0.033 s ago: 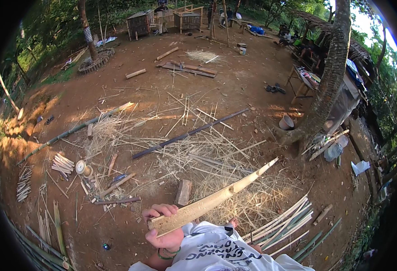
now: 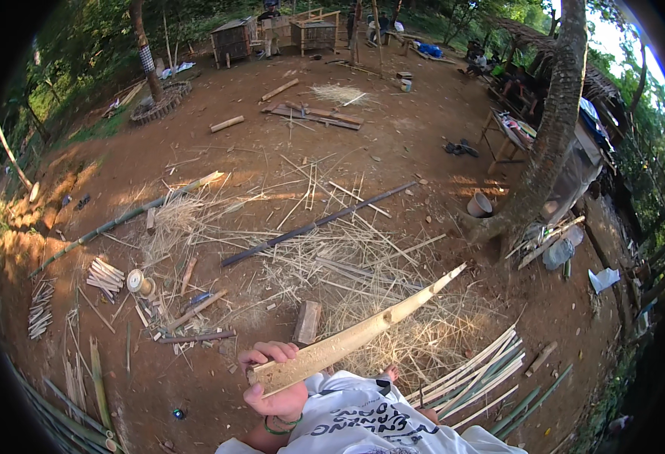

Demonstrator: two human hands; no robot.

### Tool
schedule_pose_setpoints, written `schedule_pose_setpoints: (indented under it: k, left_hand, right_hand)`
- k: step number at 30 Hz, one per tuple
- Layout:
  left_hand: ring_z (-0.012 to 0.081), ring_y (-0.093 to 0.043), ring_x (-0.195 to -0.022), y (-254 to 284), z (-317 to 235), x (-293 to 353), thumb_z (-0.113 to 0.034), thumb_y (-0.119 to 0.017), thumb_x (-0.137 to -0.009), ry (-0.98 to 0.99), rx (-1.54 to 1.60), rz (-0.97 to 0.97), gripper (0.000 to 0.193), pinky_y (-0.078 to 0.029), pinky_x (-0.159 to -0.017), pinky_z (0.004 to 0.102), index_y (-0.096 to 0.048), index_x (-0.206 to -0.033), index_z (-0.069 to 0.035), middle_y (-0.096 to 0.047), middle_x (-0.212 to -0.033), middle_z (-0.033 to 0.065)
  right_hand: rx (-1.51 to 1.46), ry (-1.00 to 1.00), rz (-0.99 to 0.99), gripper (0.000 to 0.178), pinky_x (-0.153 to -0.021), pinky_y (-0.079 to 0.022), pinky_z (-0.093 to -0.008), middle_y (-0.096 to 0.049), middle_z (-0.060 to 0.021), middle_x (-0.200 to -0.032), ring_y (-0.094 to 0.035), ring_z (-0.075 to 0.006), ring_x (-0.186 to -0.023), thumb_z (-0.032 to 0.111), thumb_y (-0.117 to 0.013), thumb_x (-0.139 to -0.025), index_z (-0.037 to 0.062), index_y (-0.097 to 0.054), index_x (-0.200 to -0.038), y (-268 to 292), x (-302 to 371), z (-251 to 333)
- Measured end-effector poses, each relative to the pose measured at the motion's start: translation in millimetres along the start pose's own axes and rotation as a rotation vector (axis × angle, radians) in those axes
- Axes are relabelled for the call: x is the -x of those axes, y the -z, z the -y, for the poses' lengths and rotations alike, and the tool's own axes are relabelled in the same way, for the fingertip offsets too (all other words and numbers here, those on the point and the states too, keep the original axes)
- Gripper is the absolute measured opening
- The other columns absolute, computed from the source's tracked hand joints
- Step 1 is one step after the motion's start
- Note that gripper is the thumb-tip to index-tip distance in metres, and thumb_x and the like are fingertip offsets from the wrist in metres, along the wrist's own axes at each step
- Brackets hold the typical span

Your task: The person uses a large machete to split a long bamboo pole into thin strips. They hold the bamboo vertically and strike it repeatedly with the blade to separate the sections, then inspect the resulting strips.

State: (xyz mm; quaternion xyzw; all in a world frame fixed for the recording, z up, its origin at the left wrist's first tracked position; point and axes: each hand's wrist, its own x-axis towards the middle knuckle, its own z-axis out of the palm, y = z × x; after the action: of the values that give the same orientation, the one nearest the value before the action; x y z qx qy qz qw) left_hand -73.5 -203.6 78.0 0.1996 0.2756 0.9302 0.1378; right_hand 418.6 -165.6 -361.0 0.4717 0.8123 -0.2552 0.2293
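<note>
My left hand (image 2: 281,382) is closed round the near end of a long split bamboo piece (image 2: 347,342). Its fingers lie over the upper edge and the thumb presses from below. The bamboo slants up and away to the right, pale inner face showing, and tapers to a thin far tip. A dark band circles my left wrist. My right hand is out of sight. Beyond the bamboo's near half a squared wooden block (image 2: 307,322) rests on the ground.
Bamboo shavings (image 2: 438,333) litter the dirt ahead. Split strips (image 2: 476,378) lie at the right; a string spool (image 2: 140,282), sticks (image 2: 105,274) and a blue-handled tool (image 2: 198,300) lie left. A dark pole (image 2: 317,224) crosses the middle. A tree (image 2: 548,151) and bucket (image 2: 480,205) stand right.
</note>
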Motion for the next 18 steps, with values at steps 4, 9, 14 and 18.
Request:
schedule_pose_setpoints:
  k: [4,9,14,18]
  left_hand:
    - [0.0251,-0.053,-0.080,-2.4,0.3,-1.4,-0.043,-0.053,-0.081,0.005,0.016,0.025,0.040,-0.044,-0.081,0.0442,-0.045,-0.103,-0.010,-0.052,-0.085,0.0101]
    - [0.0281,-0.055,-0.079,0.4,0.3,-4.2,-0.042,-0.054,-0.080,-0.025,0.044,-0.021,0.044,-0.046,-0.078,0.0459,-0.045,-0.103,-0.006,-0.054,-0.086,0.0138]
    - [0.0255,-0.053,-0.079,-3.0,2.9,-2.5,-0.043,-0.053,-0.081,-0.013,0.012,-0.009,0.041,-0.044,-0.079,0.0441,-0.045,-0.103,-0.009,-0.052,-0.087,0.0109]
    - [0.0243,-0.052,-0.079,-6.0,0.9,-2.7,-0.044,-0.053,-0.082,-0.014,-0.005,-0.013,0.040,-0.043,-0.079,0.0432,-0.045,-0.103,-0.011,-0.051,-0.087,0.0097]
  right_hand:
    - [-0.380,-0.182,-0.062,0.031,-0.077,-0.056,-0.0441,-0.073,-0.0198,-0.084,-0.072,-0.0362,-0.082,0.036,-0.067,-0.079,0.0061,-0.075,-0.080,-9.7,-18.2,-1.6]
    - [-0.426,-0.399,-0.089,0.045,-0.081,-0.056,-0.0415,-0.073,-0.0213,-0.082,-0.073,-0.0346,-0.087,0.043,-0.071,-0.074,-0.0012,-0.075,-0.083,18.8,-30.4,12.4]
    - [-0.578,-0.636,-0.055,0.048,-0.081,-0.057,-0.0398,-0.074,-0.0204,-0.084,-0.074,-0.0310,-0.086,0.043,-0.073,-0.072,-0.0034,-0.075,-0.082,92.5,-16.0,69.6]
    - [-0.589,-0.693,-0.042,0.047,-0.082,-0.057,-0.0397,-0.075,-0.0193,-0.085,-0.074,-0.0308,-0.088,0.043,-0.072,-0.072,-0.0036,-0.075,-0.081,123.4,0.7,89.1]
